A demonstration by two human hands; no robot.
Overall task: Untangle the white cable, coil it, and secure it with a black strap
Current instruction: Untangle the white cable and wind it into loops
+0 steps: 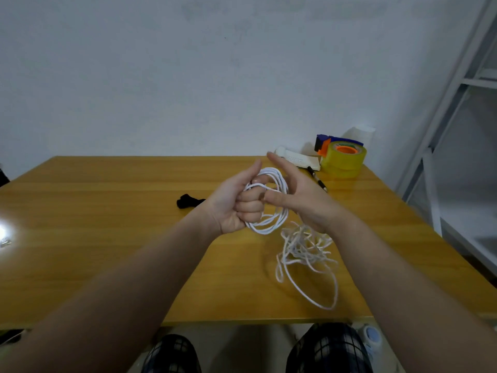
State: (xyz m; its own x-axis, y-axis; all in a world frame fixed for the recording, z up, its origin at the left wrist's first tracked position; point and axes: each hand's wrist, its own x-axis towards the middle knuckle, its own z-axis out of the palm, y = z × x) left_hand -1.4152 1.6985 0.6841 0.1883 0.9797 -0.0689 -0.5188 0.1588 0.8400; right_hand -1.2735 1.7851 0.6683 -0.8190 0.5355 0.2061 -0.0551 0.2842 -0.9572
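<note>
Left hand point(236, 208) has its fingers point(250, 208) curled round a few finished loops of the cable point(279, 219), held up off the surface point(107, 211). Right hand point(304, 203) is against the coil with thumb and forefinger straight. We see no pinch there, and its other fingers are hidden. The rest of the cable is a loose tangle point(304, 249) on the surface below the right wrist, with one long loop trailing toward us.

We reckon it's light, thin, limp and smooth-jacketed, so loops will slip and spring open if the grip eases. Take hold where the loops cross inside the left fist. Feed slack through the right hand close to the coil, and don't yank, since snags will tighten.

Strap point(188, 201) lies just left of the left wrist, untouched and within reach.
</note>
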